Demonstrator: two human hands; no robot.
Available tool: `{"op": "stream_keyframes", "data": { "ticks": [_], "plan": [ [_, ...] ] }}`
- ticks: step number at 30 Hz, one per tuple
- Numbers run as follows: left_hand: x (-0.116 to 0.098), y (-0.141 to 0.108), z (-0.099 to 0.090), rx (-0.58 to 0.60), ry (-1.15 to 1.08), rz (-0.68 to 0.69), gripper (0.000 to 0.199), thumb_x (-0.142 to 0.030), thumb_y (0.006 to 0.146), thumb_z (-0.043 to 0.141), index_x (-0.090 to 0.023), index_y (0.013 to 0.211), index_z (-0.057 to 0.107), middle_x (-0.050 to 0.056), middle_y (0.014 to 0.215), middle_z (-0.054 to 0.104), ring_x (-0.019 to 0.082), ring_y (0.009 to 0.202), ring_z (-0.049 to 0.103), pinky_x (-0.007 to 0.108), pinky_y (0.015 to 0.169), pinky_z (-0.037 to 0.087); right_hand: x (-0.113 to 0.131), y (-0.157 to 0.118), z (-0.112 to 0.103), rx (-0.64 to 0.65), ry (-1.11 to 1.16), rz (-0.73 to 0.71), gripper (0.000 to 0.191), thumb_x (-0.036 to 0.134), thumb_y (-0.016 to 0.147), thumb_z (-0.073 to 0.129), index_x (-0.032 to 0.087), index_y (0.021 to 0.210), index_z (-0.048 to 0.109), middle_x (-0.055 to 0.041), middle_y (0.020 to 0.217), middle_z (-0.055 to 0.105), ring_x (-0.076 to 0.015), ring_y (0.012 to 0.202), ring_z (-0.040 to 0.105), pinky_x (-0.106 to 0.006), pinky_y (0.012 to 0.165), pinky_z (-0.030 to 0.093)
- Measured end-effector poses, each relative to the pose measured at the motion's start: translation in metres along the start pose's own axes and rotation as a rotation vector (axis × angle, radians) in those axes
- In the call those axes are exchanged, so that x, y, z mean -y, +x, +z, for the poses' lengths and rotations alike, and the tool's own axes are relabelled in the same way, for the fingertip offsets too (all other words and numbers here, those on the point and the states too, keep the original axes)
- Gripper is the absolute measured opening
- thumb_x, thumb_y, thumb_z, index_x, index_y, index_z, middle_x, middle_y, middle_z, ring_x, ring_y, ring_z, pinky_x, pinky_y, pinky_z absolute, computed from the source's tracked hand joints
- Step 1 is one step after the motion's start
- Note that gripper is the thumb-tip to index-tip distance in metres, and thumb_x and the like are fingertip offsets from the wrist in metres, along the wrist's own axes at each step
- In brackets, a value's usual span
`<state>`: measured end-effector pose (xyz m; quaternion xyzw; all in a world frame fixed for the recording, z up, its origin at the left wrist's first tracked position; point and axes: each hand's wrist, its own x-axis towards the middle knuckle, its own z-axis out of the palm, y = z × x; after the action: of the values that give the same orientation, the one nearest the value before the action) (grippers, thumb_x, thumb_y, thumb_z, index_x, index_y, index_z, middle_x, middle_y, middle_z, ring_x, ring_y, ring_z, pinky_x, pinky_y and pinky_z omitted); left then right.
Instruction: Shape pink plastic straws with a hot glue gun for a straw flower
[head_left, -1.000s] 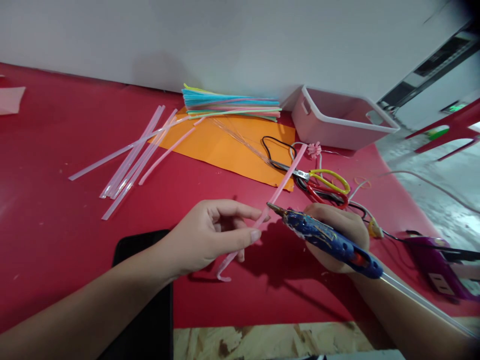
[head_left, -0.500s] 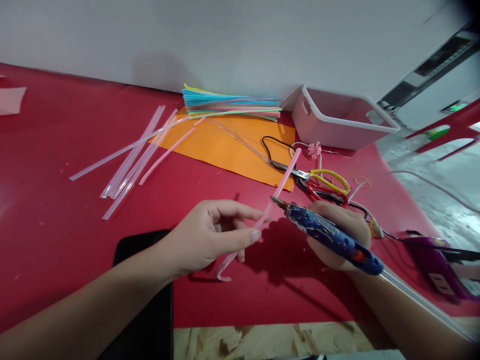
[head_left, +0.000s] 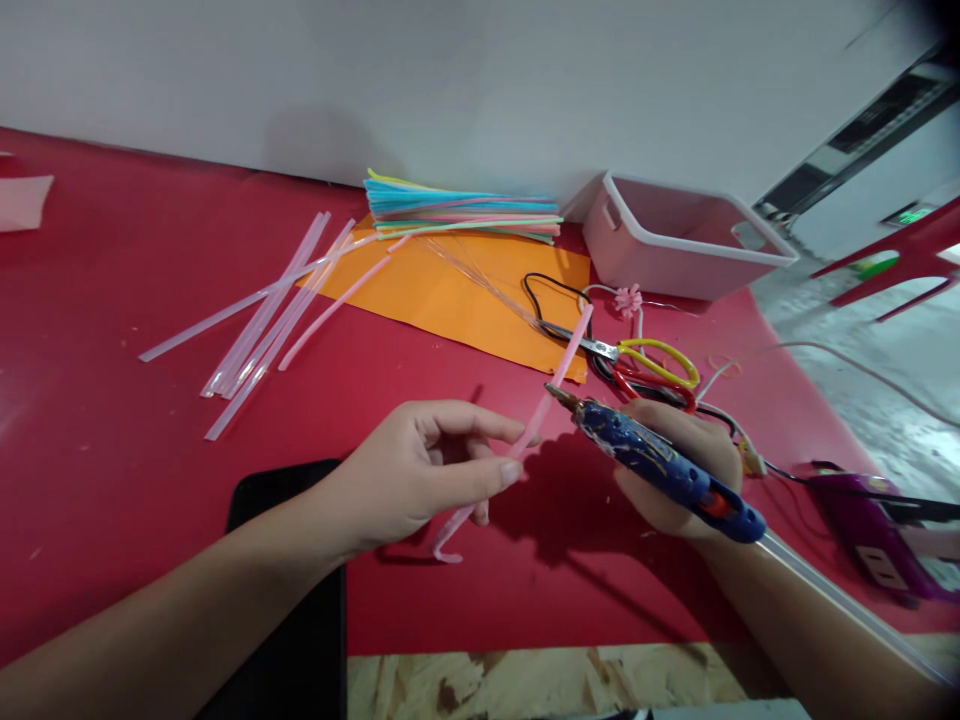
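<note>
My left hand (head_left: pixel 442 460) pinches a pink pipe cleaner (head_left: pixel 564 362) between thumb and fingers. It slants up to the right, and its lower end (head_left: pixel 448 556) is bent into a small hook near the table. In my right hand (head_left: pixel 679 455) is a blue pen-shaped hot glue gun (head_left: pixel 645 450), smeared with dried glue, with a long clear glue stick (head_left: pixel 832 590) running out of its back. The metal nozzle is at the pipe cleaner, just above my left fingertips; whether it touches cannot be told. Scissors (head_left: pixel 652 365) with yellow and red handles lie beyond my right hand.
A bundle of coloured pipe cleaners (head_left: pixel 457 210) rests on orange paper (head_left: pixel 465 290). To its right stands a pink bin (head_left: pixel 675 255). Translucent pink sticks (head_left: pixel 262 320) lie at left. A black phone-like slab (head_left: pixel 300 600) sits under my left forearm. Cords lead toward a purple power strip (head_left: pixel 862 530).
The glue gun's nozzle has moved slightly up and to the right along the pipe cleaner. The pipe cleaner's upper end has dipped a little. My left hand stays in place.
</note>
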<state>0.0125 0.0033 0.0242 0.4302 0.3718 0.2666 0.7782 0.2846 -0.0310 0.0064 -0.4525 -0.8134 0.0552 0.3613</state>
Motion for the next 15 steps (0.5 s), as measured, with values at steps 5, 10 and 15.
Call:
{"op": "stream_keyframes", "data": {
  "ticks": [5,10,15],
  "plan": [
    [0.000,0.000,0.001,-0.010,-0.005,0.008,0.022,-0.007,0.073,0.084,-0.016,0.092,0.079,-0.009,0.058,0.066,0.005,0.047,0.064,0.013,0.050,0.049,0.003,0.003,-0.001,-0.012,0.001,0.008,0.015,0.012,0.076,0.060,0.025,0.083,0.057,0.0049,0.060,0.060,-0.0107,0.044,0.052,-0.023,0.042,0.039],
    [-0.002,-0.001,0.003,-0.016,-0.011,0.007,0.019,-0.008,0.074,0.084,-0.016,0.090,0.080,-0.008,0.058,0.066,0.005,0.047,0.064,0.013,0.049,0.048,0.002,0.004,-0.001,-0.030,-0.014,0.017,0.016,0.011,0.076,0.058,0.025,0.083,0.057,0.0045,0.059,0.057,-0.0106,0.043,0.049,-0.024,0.041,0.039],
    [-0.003,-0.001,0.003,-0.011,-0.001,-0.006,0.014,-0.010,0.077,0.083,-0.015,0.090,0.080,-0.007,0.058,0.064,0.006,0.048,0.063,0.014,0.051,0.048,-0.008,-0.003,0.001,-0.082,-0.031,0.080,0.018,0.012,0.075,0.063,0.026,0.085,0.059,0.0043,0.058,0.056,-0.0130,0.044,0.048,-0.028,0.042,0.038]
  ]
}}
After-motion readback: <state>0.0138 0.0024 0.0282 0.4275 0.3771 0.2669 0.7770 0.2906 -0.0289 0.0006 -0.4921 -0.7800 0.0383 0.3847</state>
